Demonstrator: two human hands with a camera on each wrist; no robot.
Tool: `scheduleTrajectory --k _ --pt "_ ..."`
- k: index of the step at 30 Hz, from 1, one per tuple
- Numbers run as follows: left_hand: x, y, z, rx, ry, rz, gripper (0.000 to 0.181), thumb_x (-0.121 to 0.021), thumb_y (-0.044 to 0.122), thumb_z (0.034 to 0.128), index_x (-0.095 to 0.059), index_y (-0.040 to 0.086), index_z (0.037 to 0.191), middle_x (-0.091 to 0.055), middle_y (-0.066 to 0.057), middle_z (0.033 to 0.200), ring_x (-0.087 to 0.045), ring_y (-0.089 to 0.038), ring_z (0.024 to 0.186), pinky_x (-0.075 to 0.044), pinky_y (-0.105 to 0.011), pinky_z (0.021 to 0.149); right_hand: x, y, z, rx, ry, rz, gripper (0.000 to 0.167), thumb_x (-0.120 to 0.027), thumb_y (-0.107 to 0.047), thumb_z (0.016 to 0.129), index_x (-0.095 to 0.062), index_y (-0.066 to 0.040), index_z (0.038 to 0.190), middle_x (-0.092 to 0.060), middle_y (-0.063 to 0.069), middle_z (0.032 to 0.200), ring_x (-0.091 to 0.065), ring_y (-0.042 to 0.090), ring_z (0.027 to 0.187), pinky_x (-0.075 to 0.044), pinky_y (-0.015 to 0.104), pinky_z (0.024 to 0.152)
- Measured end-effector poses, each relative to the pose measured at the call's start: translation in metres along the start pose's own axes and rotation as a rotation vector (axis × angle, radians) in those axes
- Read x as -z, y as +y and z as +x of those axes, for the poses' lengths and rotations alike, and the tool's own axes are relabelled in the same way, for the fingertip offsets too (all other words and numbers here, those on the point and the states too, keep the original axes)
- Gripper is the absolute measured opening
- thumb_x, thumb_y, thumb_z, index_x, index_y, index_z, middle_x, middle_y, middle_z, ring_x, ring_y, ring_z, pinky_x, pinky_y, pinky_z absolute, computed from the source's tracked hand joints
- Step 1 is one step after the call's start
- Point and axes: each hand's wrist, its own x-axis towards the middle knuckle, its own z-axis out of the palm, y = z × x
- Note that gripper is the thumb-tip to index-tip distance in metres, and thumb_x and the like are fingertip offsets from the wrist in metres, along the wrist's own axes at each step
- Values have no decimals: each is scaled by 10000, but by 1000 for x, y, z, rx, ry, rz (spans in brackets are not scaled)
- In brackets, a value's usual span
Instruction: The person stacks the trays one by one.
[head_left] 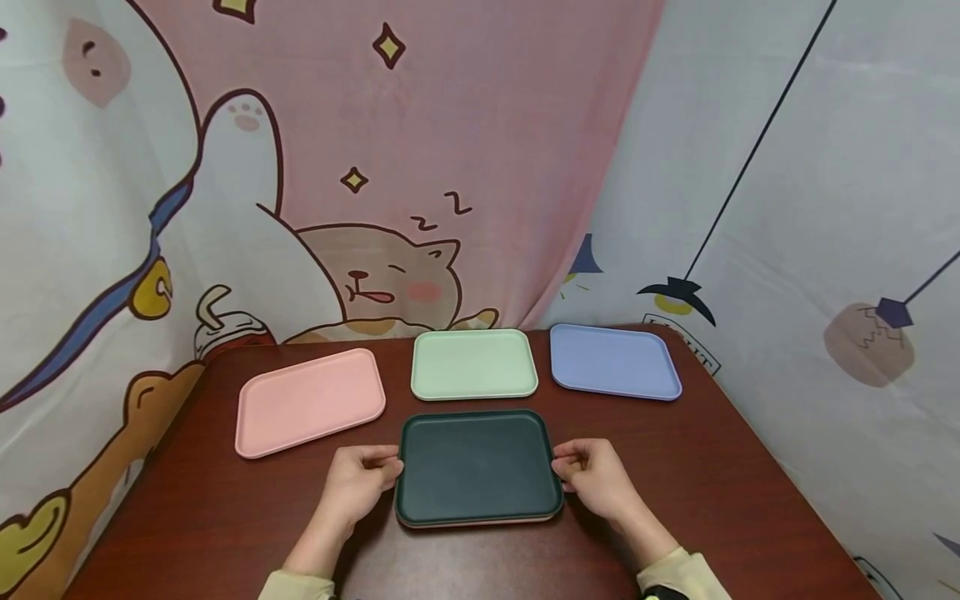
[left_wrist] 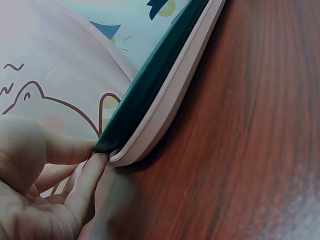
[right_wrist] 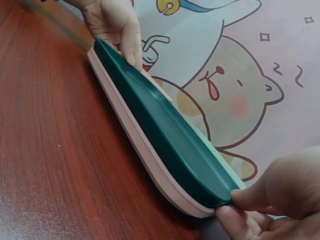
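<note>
A dark green rectangular tray (head_left: pixel 480 467) lies over at least one pale pink tray (right_wrist: pixel 145 162), whose edge shows beneath it in both wrist views. My left hand (head_left: pixel 358 483) pinches the green tray's left edge between thumb and fingers. At the opposite short side, my right hand (head_left: pixel 600 482) pinches the right edge. In the left wrist view, a narrow gap separates the green rim from the pink rim (left_wrist: pixel 165 107) near my fingertips (left_wrist: pixel 98 159). How many pink trays lie underneath I cannot tell.
Behind the green tray, a pink tray (head_left: pixel 311 402) lies angled at the left, a light green tray (head_left: pixel 474 364) in the middle and a blue tray (head_left: pixel 615 361) at the right. All rest on the brown wooden table (head_left: pixel 720 508). A printed curtain (head_left: pixel 510 167) hangs behind its far edge.
</note>
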Motion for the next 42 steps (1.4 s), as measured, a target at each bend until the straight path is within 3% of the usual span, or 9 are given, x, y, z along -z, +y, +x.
scheduleTrajectory --k 6,21,35,42 --pt "1 0 0 -24 16 51 219 -727 -83 925 -749 -124 1140 -748 -155 950 -742 -254 887 -648 -335 750 -1 0 -1 -5 -7 15 157 -692 77 978 -694 145 1119 -694 151 914 -689 268 789 -645 365 649" --pt "0 -1 3 -50 25 85 203 -740 -100 912 -762 -116 1113 -730 -135 915 -740 -238 845 -643 -299 717 -5 0 0 10 18 -18 130 -686 107 966 -705 133 1092 -691 127 873 -680 241 734 -632 329 606" --pt "7 -3 6 -32 8 45 217 -727 -102 933 -744 -131 1147 -746 -168 963 -749 -266 899 -653 -332 734 1 0 2 20 -7 -17 150 -714 67 969 -723 123 1107 -709 132 898 -692 237 765 -632 334 600" --pt "15 2 7 -58 21 32 232 -742 -65 939 -734 -141 1158 -751 -185 955 -747 -286 890 -655 -336 717 11 3 3 38 1 -25 149 -704 73 974 -725 128 1111 -722 150 913 -698 258 782 -642 345 618"
